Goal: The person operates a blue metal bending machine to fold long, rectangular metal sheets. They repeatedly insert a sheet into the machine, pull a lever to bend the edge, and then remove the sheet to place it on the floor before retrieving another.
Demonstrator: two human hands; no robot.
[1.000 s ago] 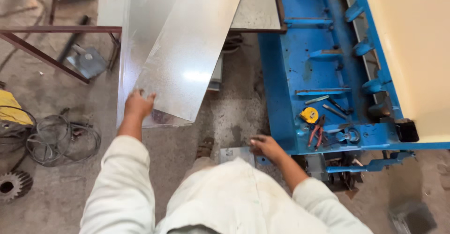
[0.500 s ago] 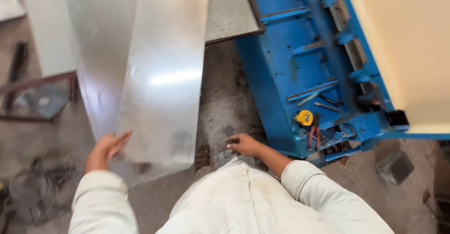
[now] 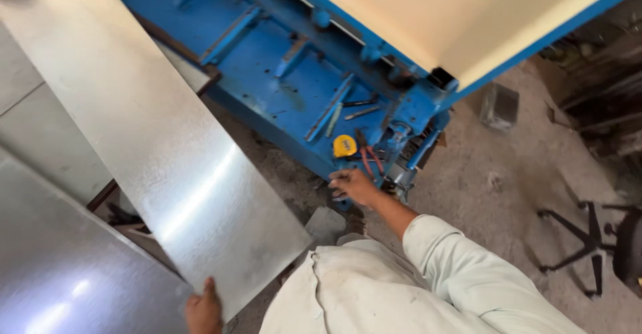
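Observation:
My left hand point(image 3: 204, 310) grips the near edge of a long galvanised metal sheet point(image 3: 167, 173), which slants from the bottom centre up to the top left. My right hand point(image 3: 354, 187) reaches forward, its fingers curled over the front edge of a blue metalworking machine point(image 3: 267, 73). Just beyond that hand, a yellow tape measure point(image 3: 344, 145) and red-handled pliers point(image 3: 371, 161) lie on the machine's bed. My pale sleeves and shirt fill the bottom of the view.
A second shiny sheet point(image 3: 60, 274) lies at the lower left, with flat grey sheets point(image 3: 40, 140) behind it. The machine carries a cream panel point(image 3: 468, 13). On the dusty floor are a small grey block point(image 3: 326, 226), a grey box point(image 3: 500, 106) and a black chair base point(image 3: 588, 240).
The view has swung right and the sheet now slants across the left. My left hand went from open beside the sheet to gripping its near edge. My right hand stays at the machine's front.

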